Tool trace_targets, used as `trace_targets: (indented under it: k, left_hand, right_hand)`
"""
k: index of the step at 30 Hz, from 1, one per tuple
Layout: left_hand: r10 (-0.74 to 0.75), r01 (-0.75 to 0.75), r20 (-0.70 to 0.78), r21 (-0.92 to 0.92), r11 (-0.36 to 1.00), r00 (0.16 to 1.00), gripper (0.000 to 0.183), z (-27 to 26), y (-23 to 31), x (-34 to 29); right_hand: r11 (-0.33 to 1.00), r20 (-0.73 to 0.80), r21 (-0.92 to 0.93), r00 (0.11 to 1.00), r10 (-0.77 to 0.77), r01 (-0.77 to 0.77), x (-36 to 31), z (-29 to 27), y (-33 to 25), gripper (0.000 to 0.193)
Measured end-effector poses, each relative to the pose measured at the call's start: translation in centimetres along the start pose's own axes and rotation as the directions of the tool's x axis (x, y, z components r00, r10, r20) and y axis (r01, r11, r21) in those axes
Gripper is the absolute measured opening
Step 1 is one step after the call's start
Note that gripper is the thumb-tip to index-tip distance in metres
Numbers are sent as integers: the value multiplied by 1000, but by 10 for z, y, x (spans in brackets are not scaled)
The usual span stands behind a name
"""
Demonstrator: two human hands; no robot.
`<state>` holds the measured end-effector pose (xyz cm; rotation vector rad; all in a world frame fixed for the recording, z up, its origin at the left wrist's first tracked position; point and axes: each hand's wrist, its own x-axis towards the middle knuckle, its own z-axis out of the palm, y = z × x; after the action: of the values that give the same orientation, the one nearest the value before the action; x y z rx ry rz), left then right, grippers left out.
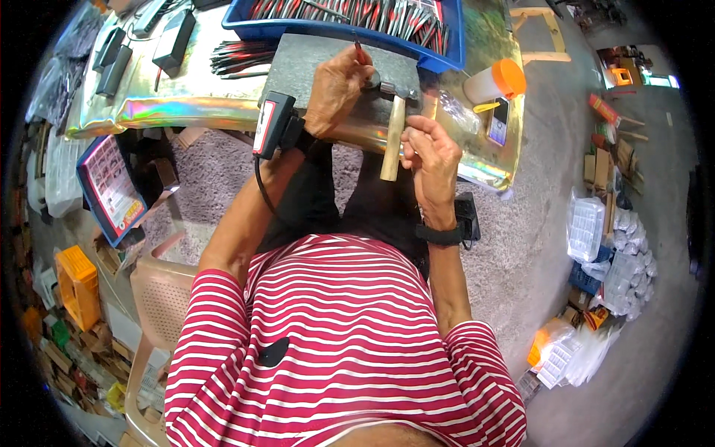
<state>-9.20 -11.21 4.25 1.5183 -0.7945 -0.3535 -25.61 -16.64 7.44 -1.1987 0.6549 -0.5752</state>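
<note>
My left hand is closed over a grey block, pinching a thin red-and-black rod whose dark tip points away from me. A hammer rests with its metal head on the block beside my left fingers. Its pale wooden handle sticks out over the table's near edge. Right next to that handle is my right hand, fingers curled and thumb drawn in to the fingertips. Anything held between them is too small to make out. The fingertips look beside the handle, not wrapped round it.
A blue bin full of thin red, black and silver pieces stands behind the block; a loose bundle lies left of it. An orange-capped jar and a phone are at the right. Black boxes lie far left.
</note>
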Motion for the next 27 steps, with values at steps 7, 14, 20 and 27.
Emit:
trace_targets:
  k: [7,14,20,27]
  left_hand:
    - [-10,10,-6,-11,1000,1000,4,2,-4,2]
    - [-11,11,-10,56,998,1000,4,1,-2,3]
    - [-96,96,-7,36,995,995,5,0,4,2]
    - [70,-75,41,152,985,997,7,0,-11,5]
  right_hand:
    - [992,-82,-127,996,-18,7,-2,-25,20,20]
    - [988,-105,-151,995,5,-21,-1,-23,31,23]
    - [984,-109,-180,994,-21,0,3,-20,35,22]
    - [923,-23,-384,999,-26,15,9,-26,46,22]
